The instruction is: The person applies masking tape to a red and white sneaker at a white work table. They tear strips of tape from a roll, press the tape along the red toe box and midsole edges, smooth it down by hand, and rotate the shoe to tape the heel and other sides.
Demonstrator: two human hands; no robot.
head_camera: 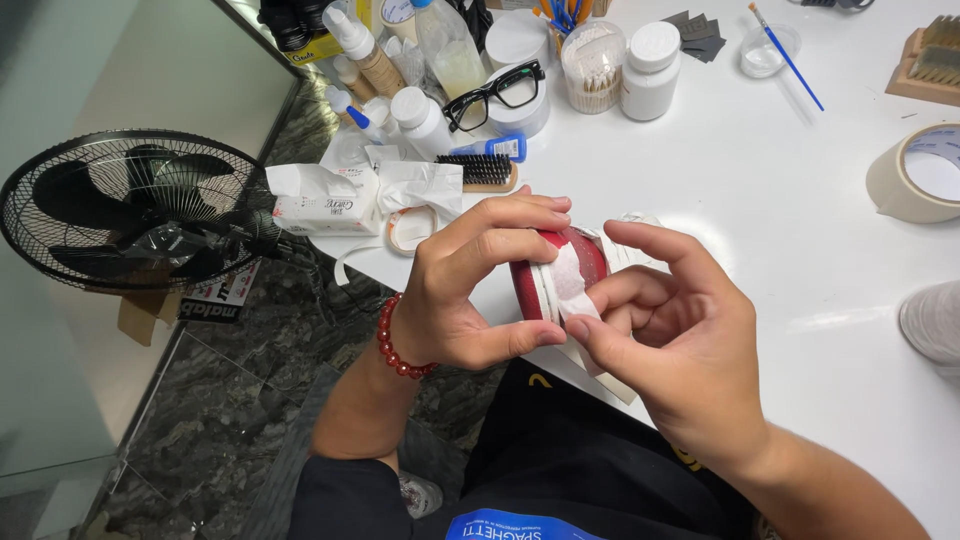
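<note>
White counter cluttered; red shoe mostly hidden behind left hand, grip clenched on it; right hand grip pinches white tape strip.

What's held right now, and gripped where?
A red shoe with a white sole. The left hand grips it around the end; the right hand pinches a strip of white tape against its sole edge.

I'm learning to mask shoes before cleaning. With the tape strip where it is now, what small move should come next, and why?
Probably press the loose lower end of the white tape strip down against the red shoe. The left hand steadies the shoe, and the right hand pinches the strip's end, which looks not yet stuck flat.
</note>
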